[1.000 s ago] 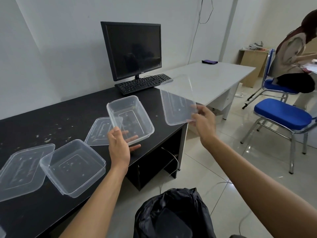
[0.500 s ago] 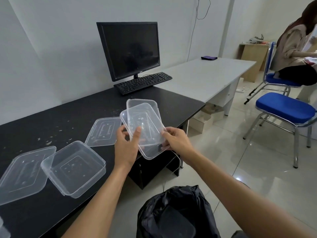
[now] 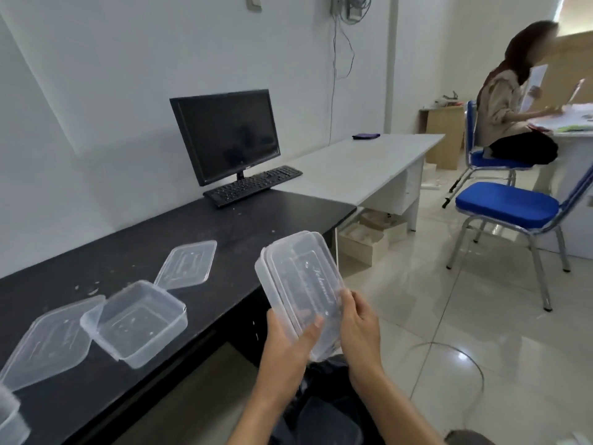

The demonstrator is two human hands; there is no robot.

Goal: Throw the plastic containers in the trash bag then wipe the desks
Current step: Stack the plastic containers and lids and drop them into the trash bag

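Lidded container (image 3: 300, 277) had come off the black tabletop (image 3: 134, 248), past its front edge.
Left hand (image 3: 285, 348) and right hand (image 3: 361, 329) gripped its near end, fingers (image 3: 348, 301) curled round it, above the trash bag (image 3: 324, 399); tiled floor (image 3: 481, 300) lay to the right.

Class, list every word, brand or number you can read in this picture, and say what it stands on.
Held lid: embossed cursive word, too blurred to read.
Loose lid on the black desk: embossed marks, unreadable.
Monitor: small bezel logo, too small to read.
Nothing reads clearly.
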